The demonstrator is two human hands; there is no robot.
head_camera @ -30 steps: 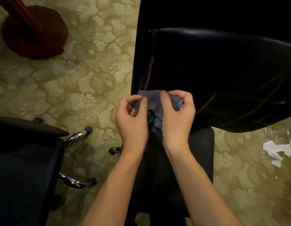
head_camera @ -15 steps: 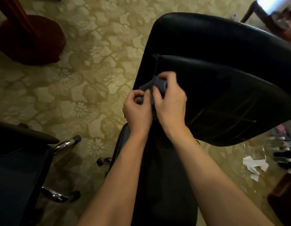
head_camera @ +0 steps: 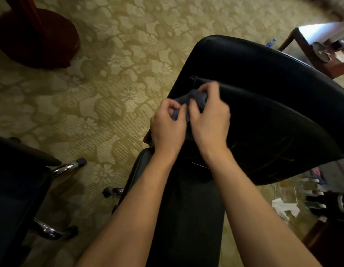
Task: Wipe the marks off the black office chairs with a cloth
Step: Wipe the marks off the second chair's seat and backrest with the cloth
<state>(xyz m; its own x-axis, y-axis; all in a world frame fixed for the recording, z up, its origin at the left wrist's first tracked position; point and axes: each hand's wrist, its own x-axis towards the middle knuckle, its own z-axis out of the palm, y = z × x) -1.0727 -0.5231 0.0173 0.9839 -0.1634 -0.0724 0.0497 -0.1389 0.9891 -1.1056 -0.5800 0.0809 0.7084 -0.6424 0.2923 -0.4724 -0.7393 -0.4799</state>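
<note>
Blue-grey cloth [head_camera: 188,102] sat bunched between both hands, just at the left edge of the black chair's backrest [head_camera: 263,120], whose long top seam ran away up and to the right. Left hand [head_camera: 168,125] pinched the cloth's near end; right hand [head_camera: 210,116] curled over its far end, touching the seam, so it looked the nearer hand for wiping along that line

Dark blue cloth [head_camera: 194,98], bunched, lies against the left edge of the black office chair [head_camera: 263,116] backrest.
</note>
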